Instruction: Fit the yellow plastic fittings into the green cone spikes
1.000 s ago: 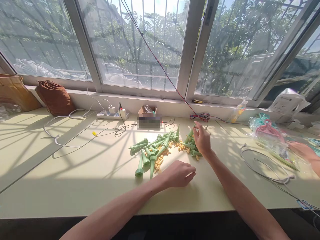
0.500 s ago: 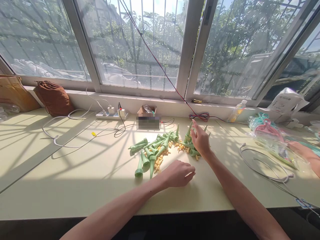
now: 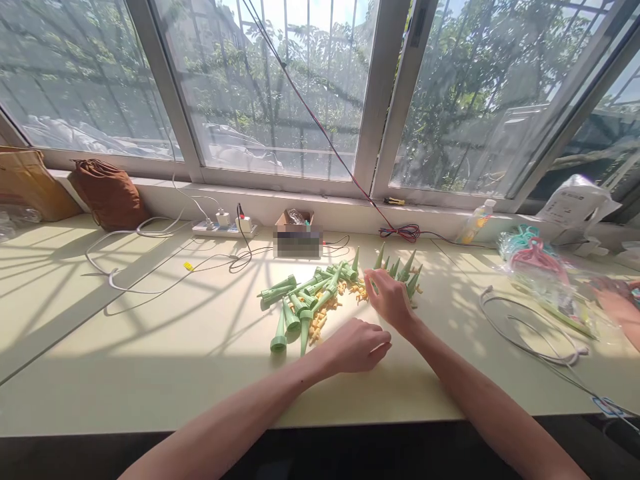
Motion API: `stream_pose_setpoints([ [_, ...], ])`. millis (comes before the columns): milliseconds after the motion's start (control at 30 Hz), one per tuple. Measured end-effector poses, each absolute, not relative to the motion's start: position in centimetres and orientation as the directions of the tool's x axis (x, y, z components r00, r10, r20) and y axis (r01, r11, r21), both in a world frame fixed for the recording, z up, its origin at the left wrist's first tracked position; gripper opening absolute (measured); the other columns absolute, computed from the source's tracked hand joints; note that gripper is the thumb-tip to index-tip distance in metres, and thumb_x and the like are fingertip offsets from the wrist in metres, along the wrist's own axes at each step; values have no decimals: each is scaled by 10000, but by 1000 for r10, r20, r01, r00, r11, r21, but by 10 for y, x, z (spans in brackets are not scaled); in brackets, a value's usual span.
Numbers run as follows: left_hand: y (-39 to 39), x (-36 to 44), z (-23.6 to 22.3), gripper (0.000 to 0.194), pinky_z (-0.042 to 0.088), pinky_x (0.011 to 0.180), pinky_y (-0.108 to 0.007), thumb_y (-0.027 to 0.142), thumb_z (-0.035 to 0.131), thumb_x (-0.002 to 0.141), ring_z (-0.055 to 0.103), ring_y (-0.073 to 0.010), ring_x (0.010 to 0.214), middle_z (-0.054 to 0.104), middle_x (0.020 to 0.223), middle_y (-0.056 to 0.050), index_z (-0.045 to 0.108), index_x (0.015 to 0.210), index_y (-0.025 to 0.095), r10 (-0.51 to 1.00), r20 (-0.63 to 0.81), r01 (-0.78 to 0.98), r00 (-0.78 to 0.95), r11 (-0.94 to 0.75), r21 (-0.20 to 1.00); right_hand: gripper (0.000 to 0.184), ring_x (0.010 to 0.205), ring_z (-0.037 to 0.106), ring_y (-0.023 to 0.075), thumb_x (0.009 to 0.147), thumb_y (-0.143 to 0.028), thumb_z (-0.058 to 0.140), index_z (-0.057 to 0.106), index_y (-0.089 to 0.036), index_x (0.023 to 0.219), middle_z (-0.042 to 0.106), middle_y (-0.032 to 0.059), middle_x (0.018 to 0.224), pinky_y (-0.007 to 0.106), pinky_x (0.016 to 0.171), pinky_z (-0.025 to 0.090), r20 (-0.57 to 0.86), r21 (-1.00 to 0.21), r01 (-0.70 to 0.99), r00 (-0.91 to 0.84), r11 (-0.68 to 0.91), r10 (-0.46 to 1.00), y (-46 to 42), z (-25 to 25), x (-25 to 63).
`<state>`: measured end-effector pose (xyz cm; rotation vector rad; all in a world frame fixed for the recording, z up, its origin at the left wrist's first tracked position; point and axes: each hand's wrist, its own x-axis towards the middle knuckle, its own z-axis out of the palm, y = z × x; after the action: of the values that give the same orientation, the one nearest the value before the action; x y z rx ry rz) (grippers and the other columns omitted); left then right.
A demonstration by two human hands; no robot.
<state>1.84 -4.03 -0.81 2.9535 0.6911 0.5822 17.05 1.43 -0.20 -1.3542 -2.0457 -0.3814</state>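
Beside our right hand (image 3: pixel 393 301), nearer than our left hand (image 3: pixel 356 345), green conical plastic spikes (image 3: pixel 408 265) pointed upward; we couldn't tell whether either narrowly curled hand held anything.

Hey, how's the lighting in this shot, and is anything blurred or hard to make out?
In the head view, the windows backlight the scene, with the sky washed out; long shadows cross the left of the table, and bright sun falls around the green cones. Also in the head view, a pixelated patch hides detail below the small box.
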Motion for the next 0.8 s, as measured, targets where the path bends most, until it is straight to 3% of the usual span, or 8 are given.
stream_pose_setpoints([
  [133, -41, 19, -8, 262, 274, 507, -274, 190, 471, 917, 489, -105, 509, 580, 613, 7, 508, 658, 173, 436, 352, 413, 828, -899, 144, 278, 751, 675, 175, 954, -126, 460, 635, -183, 1163, 682, 90, 1077, 235, 609, 416, 410, -78, 943, -266, 324, 872, 10, 1, 164],
  [267, -41, 19, -8, 281, 266, 497, -279, 188, 476, 915, 463, -103, 482, 551, 576, 11, 503, 636, 174, 438, 349, 410, 828, -899, 155, 361, 800, 685, 192, 932, -71, 456, 593, -179, 1248, 674, 103, 1090, 250, 614, 401, 310, -50, 955, -262, 291, 914, 9, 2, 164],
  [533, -41, 20, -10, 283, 250, 496, -280, 181, 481, 908, 459, -102, 491, 550, 572, 10, 489, 625, 174, 426, 372, 390, 825, -905, 170, 334, 740, 650, 181, 882, 5, 443, 599, -177, 1115, 653, 71, 939, 258, 549, 315, 248, -1, 965, -254, 262, 935, 7, 0, 162],
  [800, -41, 20, -12, 280, 256, 501, -269, 186, 481, 914, 480, -101, 500, 569, 586, 5, 513, 637, 171, 429, 367, 395, 825, -903, 168, 402, 699, 619, 170, 839, 7, 448, 598, -178, 1164, 655, 68, 961, 274, 539, 259, 253, 16, 974, -224, 227, 941, 10, -4, 161],
])
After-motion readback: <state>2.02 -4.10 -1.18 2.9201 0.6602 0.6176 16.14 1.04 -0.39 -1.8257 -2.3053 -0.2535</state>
